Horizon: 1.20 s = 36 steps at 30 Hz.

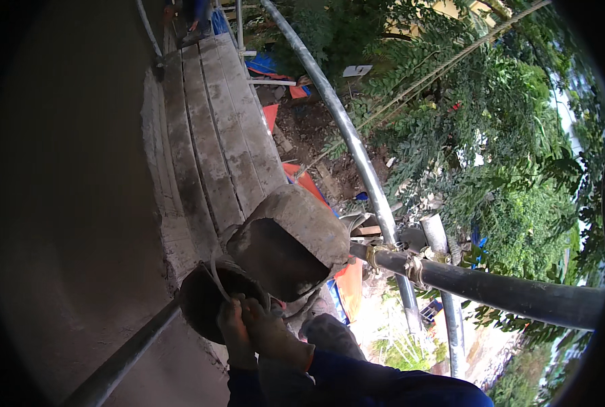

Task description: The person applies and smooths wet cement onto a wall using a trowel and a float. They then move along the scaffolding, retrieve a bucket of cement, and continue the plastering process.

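My left hand (235,332) and my right hand (274,331) are close together at the lower middle, fingers closed around the handle of a dark bucket (195,311). The thin curved handle (215,277) rises from the bucket's rim to my fingers. The bucket's inside is in deep shadow, so I cannot tell what it holds. Just beyond it, a larger tub (302,217), caked with dried mortar, lies tilted with its mouth facing me. Both hands look covered by dusty gloves, with an orange cuff at the right wrist.
Wooden scaffold planks (224,122) run ahead along a grey plastered wall (72,203). A metal pole (123,356) slants at the lower left. Long scaffold pipes (346,122) and a dark lashed pipe (506,288) border the right side. Another person's legs (197,17) show at the far end.
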Each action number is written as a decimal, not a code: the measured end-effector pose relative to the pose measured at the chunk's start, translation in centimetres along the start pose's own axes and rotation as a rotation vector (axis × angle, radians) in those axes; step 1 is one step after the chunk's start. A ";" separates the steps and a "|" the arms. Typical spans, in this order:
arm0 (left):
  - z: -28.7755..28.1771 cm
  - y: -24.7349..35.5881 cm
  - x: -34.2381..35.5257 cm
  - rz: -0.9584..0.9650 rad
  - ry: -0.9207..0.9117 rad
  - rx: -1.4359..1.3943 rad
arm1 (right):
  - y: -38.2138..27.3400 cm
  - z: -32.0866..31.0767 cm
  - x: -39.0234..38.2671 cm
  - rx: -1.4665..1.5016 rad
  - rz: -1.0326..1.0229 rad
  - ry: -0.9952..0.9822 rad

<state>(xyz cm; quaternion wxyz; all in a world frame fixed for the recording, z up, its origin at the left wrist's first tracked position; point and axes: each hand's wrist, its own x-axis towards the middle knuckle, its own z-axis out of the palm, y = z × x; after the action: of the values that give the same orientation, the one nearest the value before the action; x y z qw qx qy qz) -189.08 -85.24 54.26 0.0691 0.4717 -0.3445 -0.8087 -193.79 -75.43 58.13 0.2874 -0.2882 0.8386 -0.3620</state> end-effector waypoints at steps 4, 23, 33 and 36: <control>4.9 5.4 2.9 -0.050 0.025 0.043 | -3.5 -3.9 3.8 -0.398 -0.173 0.114; 8.8 19.2 31.8 0.099 0.279 0.424 | 28.3 -37.3 33.8 1.647 -0.113 1.749; 7.7 23.2 47.3 0.205 0.183 0.540 | 58.7 -63.9 23.1 0.427 0.685 1.580; 10.7 28.6 48.5 0.083 0.289 0.532 | 53.1 -65.8 31.6 0.573 0.759 1.576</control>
<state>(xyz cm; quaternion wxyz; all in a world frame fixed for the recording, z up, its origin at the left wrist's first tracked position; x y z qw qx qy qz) -230.34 -122.70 40.73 0.0245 0.5691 -0.5499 -0.6109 -274.98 -37.87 46.12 -0.2071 0.4184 0.7087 -0.5289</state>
